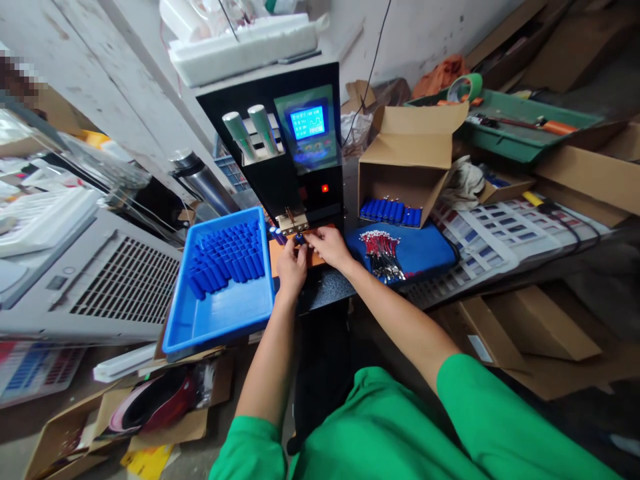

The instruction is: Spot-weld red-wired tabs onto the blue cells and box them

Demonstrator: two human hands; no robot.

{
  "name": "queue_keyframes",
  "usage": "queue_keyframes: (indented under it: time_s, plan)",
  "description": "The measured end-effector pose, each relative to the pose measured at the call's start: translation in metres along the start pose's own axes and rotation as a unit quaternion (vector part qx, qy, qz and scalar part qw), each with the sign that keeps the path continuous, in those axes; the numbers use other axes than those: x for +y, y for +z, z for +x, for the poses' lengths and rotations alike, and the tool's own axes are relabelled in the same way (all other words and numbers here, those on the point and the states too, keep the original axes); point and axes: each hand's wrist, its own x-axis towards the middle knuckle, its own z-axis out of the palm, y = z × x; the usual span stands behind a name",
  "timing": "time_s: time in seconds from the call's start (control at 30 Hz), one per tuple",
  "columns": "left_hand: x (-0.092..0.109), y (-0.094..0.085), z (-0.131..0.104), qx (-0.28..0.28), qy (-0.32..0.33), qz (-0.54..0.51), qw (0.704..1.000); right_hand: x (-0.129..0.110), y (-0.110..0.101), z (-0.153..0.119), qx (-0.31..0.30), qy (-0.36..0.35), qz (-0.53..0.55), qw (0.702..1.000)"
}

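Seeing, from the left, one blue tray (220,319) holding dozens of blue batteries (227,257), crowding too closely for an exact count. Meeting one black machine (267,183), bearing two capped tubes (263,130) and one foam tray (245,50), running partly past the upper edge. Spotting two loose batteries (281,236) near an orange board (280,257). Pinching one battery (300,238) at the machine's foot with the left hand (293,268), mostly hiding it. Squinting at one lit screen (307,123), showing characters too small for sure reading. Resting the right hand (329,247), fingers bending, beside that battery; not telling whether gripping too. Viewing red and black wires (383,253), overlapping beyond counting, on blue cloth (425,250). Finishing at one cardboard box (407,150), holding roughly nine boxed batteries (390,211).
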Motion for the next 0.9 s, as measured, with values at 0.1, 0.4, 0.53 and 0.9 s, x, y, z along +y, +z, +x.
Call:
queue_keyframes:
  time_s: [0.1,0.4,0.53,0.9]
  plan:
    - [0.000,-0.001,0.000,-0.005,0.009,-0.010,1.000,-0.012,-0.013,-0.014,0.050,-0.114,-0.201,0.972]
    - [-0.010,-0.002,-0.003,-0.031,0.056,-0.011,0.998,-0.036,-0.012,-0.033,0.010,-0.303,-0.498,0.813]
    - [-0.012,-0.002,0.002,-0.021,0.078,0.011,0.997,-0.041,-0.008,-0.027,-0.055,-0.273,-0.537,0.796]
    - [-0.001,-0.002,0.009,0.000,0.053,0.065,0.996,-0.038,-0.082,-0.008,0.119,-0.254,-0.512,0.812]
